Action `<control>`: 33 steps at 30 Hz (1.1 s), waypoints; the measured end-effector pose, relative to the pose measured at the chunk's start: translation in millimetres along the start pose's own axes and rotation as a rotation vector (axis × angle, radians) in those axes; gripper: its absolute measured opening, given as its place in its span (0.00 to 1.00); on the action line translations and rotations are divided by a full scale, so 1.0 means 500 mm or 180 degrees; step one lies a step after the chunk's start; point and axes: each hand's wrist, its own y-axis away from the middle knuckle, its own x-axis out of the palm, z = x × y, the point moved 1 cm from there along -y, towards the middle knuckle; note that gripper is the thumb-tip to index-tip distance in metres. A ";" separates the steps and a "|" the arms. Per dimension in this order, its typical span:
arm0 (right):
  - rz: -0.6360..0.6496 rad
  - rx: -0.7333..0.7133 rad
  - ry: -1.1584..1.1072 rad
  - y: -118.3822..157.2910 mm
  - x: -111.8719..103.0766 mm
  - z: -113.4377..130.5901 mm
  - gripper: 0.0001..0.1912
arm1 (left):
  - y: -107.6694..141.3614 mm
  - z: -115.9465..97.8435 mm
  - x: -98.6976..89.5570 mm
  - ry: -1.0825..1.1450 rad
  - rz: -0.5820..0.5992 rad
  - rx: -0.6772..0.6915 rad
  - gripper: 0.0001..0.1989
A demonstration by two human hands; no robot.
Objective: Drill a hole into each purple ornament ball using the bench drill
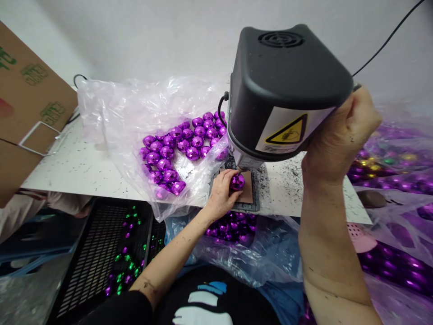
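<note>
My left hand (223,193) grips a shiny purple faceted ball (237,181) between thumb and fingers, over a brown pad (248,192) on the machine's base. Above it rises a black bench machine (291,85) with a yellow warning label; its lower tip comes down close to the ball. At the machine's right side my right hand (350,131) is raised with its fingers curled; what they hold is hidden behind the housing. Several purple balls (165,152) lie in a clear plastic bag (115,117) left of the machine.
A cardboard box (30,99) stands on the white table (101,174) at left. Below are a black crate (88,253) with green and purple beads and an open bag of purple balls (233,228). More bagged beads (395,266) lie at right, beside a pink perforated item (361,238).
</note>
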 end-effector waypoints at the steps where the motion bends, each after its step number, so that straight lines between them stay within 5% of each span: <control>1: -0.0062 -0.0069 0.0005 0.000 0.001 0.002 0.31 | -0.002 -0.004 0.001 0.0006 -0.0012 -0.0006 0.27; 7: -0.0100 -0.0184 -0.0036 -0.005 0.002 0.003 0.32 | -0.022 -0.018 0.010 -0.0461 -0.0041 -0.0416 0.18; 13: 0.0274 0.0108 -0.0235 0.007 -0.020 0.017 0.27 | -0.019 -0.015 0.013 -0.0646 0.0031 -0.0345 0.18; 21: 0.0550 -0.0009 0.0987 0.151 -0.114 0.049 0.05 | -0.018 -0.018 0.011 -0.0604 0.0028 -0.0370 0.18; 26: 0.0663 -0.0377 0.0979 0.193 -0.121 0.028 0.04 | -0.019 -0.019 0.008 -0.0609 0.0038 -0.0403 0.19; 33: 0.0005 -0.0476 0.0591 0.198 -0.086 0.009 0.03 | -0.015 -0.017 0.010 -0.0596 0.0050 -0.0314 0.19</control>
